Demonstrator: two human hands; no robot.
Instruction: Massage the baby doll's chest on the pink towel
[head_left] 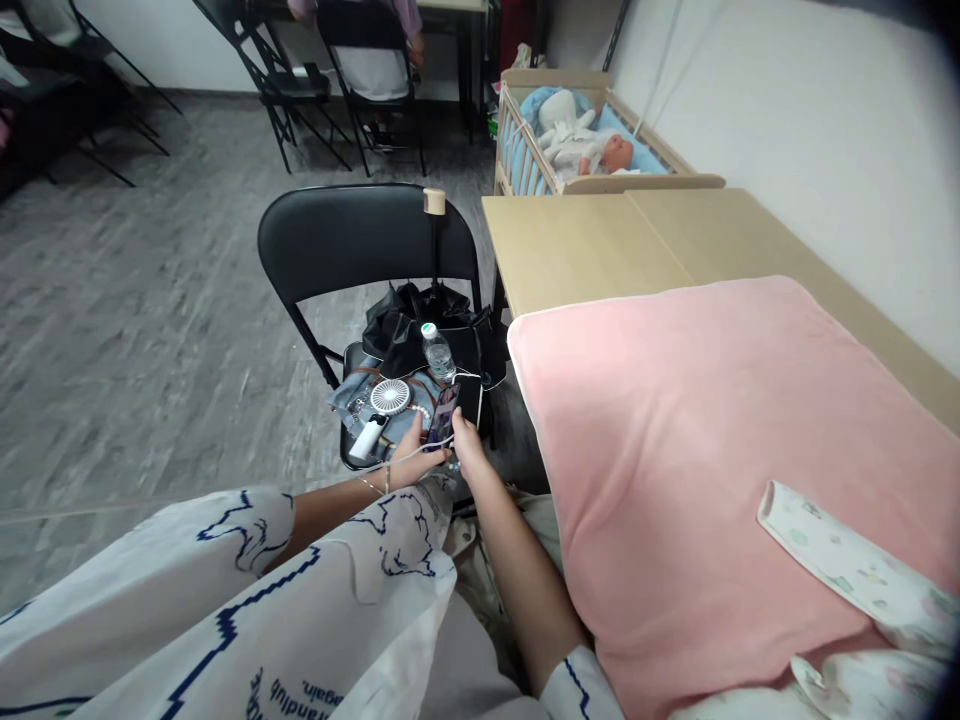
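Observation:
Both my hands are around a smartphone [443, 415] whose screen is lit, held over the front of a black folding chair. My left hand [415, 458] grips its lower left side, with a bracelet on the wrist. My right hand [468, 446] closes on its lower right edge. A white cable [405, 457] runs by the phone and across my left hand. On the chair seat just beyond lie a white handheld fan [390, 397], a clear water bottle [438, 352], a blue denim bag [347, 396] and a black umbrella [405, 315] with a light handle end.
The black folding chair [360, 235] faces me. On the right stands a wooden table [585, 245] with a pink blanket [690, 400] and a patterned white cloth [847, 550]. Behind it a wooden crib [600, 184] holds dolls. Farther back, a person [371, 70] sits among other folding chairs.

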